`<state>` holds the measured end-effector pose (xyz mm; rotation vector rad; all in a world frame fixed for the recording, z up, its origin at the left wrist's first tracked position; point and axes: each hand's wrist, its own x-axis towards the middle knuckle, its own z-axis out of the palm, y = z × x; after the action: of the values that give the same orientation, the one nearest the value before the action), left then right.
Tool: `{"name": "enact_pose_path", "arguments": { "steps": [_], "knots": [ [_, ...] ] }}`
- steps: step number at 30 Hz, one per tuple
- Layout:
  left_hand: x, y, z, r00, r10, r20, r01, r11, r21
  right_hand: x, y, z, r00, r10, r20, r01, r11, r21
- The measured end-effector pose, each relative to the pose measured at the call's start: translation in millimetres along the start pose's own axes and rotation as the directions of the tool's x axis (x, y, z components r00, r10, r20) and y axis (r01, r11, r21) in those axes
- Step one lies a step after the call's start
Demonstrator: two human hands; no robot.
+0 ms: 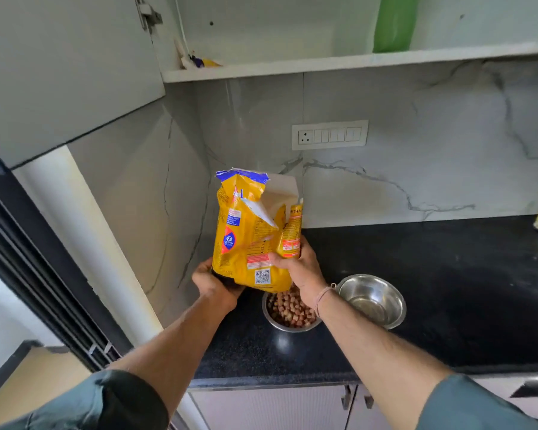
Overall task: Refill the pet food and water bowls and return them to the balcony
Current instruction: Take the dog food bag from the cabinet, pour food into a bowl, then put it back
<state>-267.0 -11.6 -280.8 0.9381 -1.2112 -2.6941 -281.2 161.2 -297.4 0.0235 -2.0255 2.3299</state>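
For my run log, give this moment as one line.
both hands hold food bag upright | food bowl filled | water bowl empty | both on counter

Upright torn-open yellow food bag (pixel 255 231) above kibble-filled steel bowl (pixel 289 308), beside empty steel bowl (pixel 371 301).

Soft, even daylight fills the scene, brightest at nine o'clock. A pale glare spot is seen on the black countertop (pixel 281 342) at six o'clock, and highlights glint inside the empty steel bowl (pixel 371 301). Straight lines are bowed by wide-angle distortion toward the edges. The green bottle (pixel 393 23) at one o'clock is blurred.
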Motion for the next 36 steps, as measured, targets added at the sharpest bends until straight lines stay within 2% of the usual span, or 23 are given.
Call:
{"name": "enact_pose_path", "arguments": {
  "steps": [7,11,15,20,27,32,36],
  "knots": [
    [-43,21,53,0.980,0.126,0.153,-0.126,0.992,-0.009,-2,-84,-21,0.983,-0.179,-0.030,0.176,0.981,-0.076],
    [-71,38,92,0.945,0.223,0.238,-0.220,0.975,-0.040,-2,-145,-27,0.954,-0.297,-0.025,0.293,0.949,-0.118],
    [-101,63,132,0.918,0.263,0.297,-0.239,0.964,-0.117,3,-212,-29,0.915,-0.404,0.001,0.401,0.906,-0.136],
    [-133,100,184,0.921,0.244,0.302,-0.196,0.964,-0.182,27,-284,-28,0.908,-0.417,0.050,0.420,0.902,-0.103],
    [-157,146,255,0.886,0.311,0.344,-0.270,0.949,-0.163,74,-362,-39,0.914,-0.375,0.155,0.385,0.922,-0.040],
    [-153,166,303,0.861,0.410,0.302,-0.376,0.912,-0.165,111,-404,-50,0.917,-0.386,0.101,0.388,0.922,0.007],
    [-142,177,336,0.820,0.485,0.303,-0.488,0.870,-0.069,145,-419,-58,0.921,-0.387,0.046,0.387,0.922,0.020]
  ]
}}
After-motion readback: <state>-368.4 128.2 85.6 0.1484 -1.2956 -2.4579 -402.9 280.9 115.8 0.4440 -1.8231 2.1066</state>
